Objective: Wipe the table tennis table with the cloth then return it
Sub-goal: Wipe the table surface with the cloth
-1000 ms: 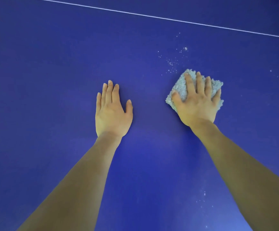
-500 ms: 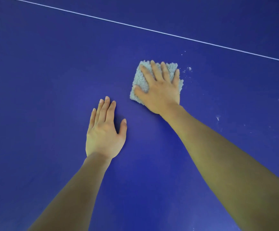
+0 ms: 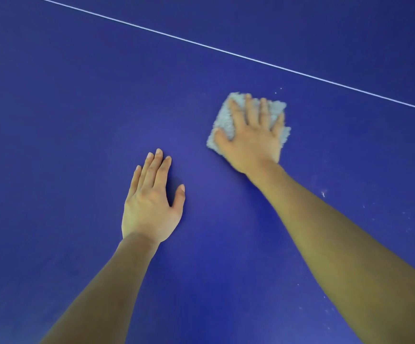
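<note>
The blue table tennis table (image 3: 77, 120) fills the head view. A folded light grey fluffy cloth (image 3: 222, 122) lies flat on it right of centre. My right hand (image 3: 253, 137) presses down on the cloth with fingers spread, covering most of it. My left hand (image 3: 152, 202) rests palm down on the bare table to the lower left of the cloth, fingers together, holding nothing.
A thin white line (image 3: 226, 52) crosses the table diagonally beyond the cloth. Small white specks (image 3: 323, 194) are scattered on the surface to the right of my right forearm, and a few tiny ones (image 3: 278, 90) sit just beyond the cloth.
My right hand slid the cloth left over the cluster of specks, then a little back to the right. Most of those specks are gone. My left hand stayed planted.
</note>
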